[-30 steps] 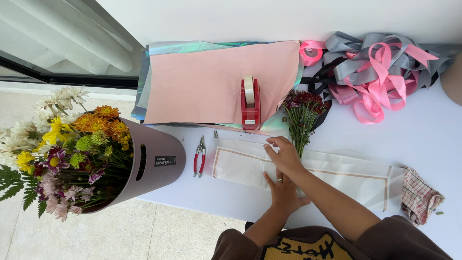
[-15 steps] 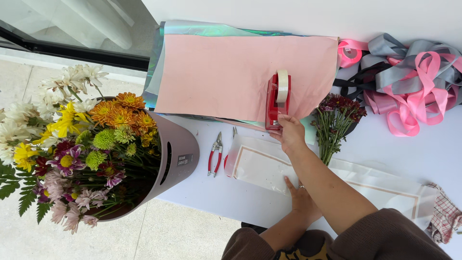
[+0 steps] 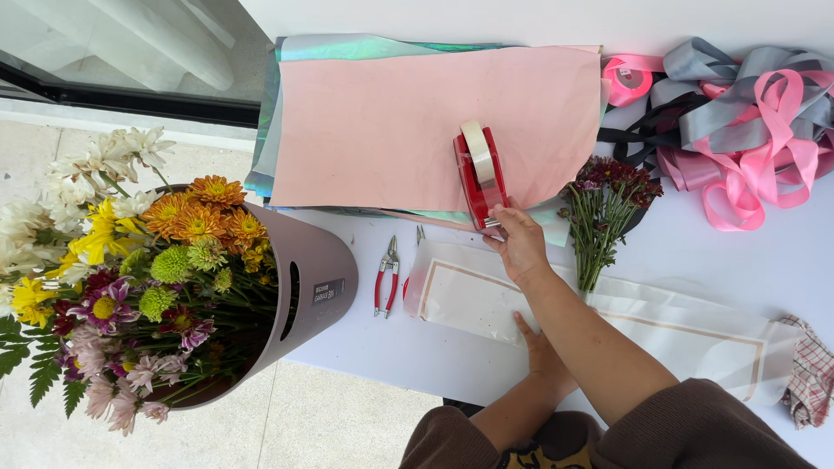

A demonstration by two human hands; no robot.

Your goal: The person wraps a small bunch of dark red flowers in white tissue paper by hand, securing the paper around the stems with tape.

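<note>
My right hand (image 3: pixel 521 245) reaches across the table to the near end of a red tape dispenser (image 3: pixel 478 174) with a white tape roll, and its fingertips pinch at the cutter end. The dispenser stands on a pink paper sheet (image 3: pixel 391 122). My left hand (image 3: pixel 537 346) lies flat on a translucent wrapping sheet with a tan border (image 3: pixel 469 291), partly hidden under my right forearm. A small bunch of dark red flowers (image 3: pixel 604 204) lies just right of my right hand.
Red-handled pliers (image 3: pixel 385 278) lie left of the sheet. A mauve bucket (image 3: pixel 317 278) full of mixed flowers (image 3: pixel 130 260) stands beside the table on the left. Pink and grey ribbons (image 3: pixel 738 113) are heaped at the back right, and a checked cloth (image 3: pixel 812 378) lies at the right edge.
My right hand left the wrapping sheet and moved up to the tape dispenser's near end. My left hand stayed on the sheet. The view shifted slightly.
</note>
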